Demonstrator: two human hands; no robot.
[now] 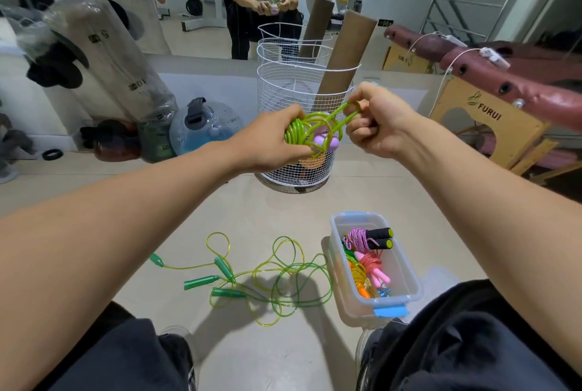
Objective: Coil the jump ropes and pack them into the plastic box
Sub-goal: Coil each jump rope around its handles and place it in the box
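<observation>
Pale beige flooring (245, 217) stretches to a wall mirror, with a white wire mesh basket (293, 82) holding brown cardboard tubes (343, 53) standing ahead of the seated person. Raised in front of that basket, the left hand (271, 138) has its fingers curled round a tight coil of bright green plastic jump rope (302, 130) with lilac handles (324, 141), while the right hand (374, 126) pinches a loop of the same rope pulled out to the side. Down on the floor, a clear plastic box with a blue latch (409, 280) sits near the right knee and holds several coiled ropes in pink, orange and purple. Just left of the box, loose green and yellow jump ropes with green handles (267, 280) lie tangled.
</observation>
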